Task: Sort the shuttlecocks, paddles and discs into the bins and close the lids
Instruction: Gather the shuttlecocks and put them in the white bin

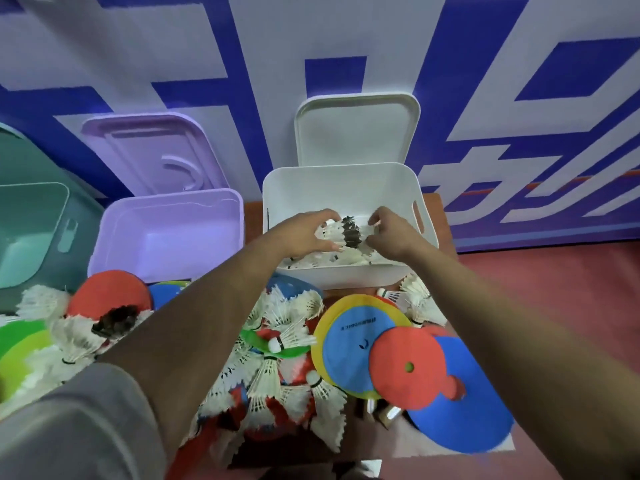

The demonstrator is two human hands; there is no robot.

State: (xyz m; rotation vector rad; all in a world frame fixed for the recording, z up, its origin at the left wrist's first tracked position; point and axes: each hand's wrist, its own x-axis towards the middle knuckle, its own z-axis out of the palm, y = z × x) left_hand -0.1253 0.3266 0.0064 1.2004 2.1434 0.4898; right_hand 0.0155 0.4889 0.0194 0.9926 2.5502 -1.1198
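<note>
Head view: your left hand [308, 233] and right hand [393, 233] are both over the white bin [346, 277]. The fingers of each are curled round one shared bundle of shuttlecocks [332, 233], white ones with one black shuttlecock [350, 232] in the middle. The bundle sits just inside the rim, above a layer of white shuttlecocks on the bin floor. To do the drop well, lower the bundle close to that layer, then open both hands together so nothing bounces out. Don't squeeze the feathers. Lay them flat, below the rim line, so the lid can seat later. Counts: three bins, the white one, the purple bin [166, 233] and the teal bin [31, 233] at the left edge. Two lids plainly stand against the wall, the white lid [356, 133] and the purple lid [152, 150]. The teal shape behind the teal bin is likely a third. Discs on the brown worktop [437, 213]: the yellow-and-blue disc [353, 337], the red disc [407, 370] and the blue disc [460, 414] overlap on the right. More red, blue and green ones lie partly buried at left and centre, so at least eight show, not a firm count. The loose shuttlecock pile [273, 375] is too tangled to count, well over a dozen, and a second black one [116, 318] lies at left. You can't tell paddles apart under the pile.
</note>
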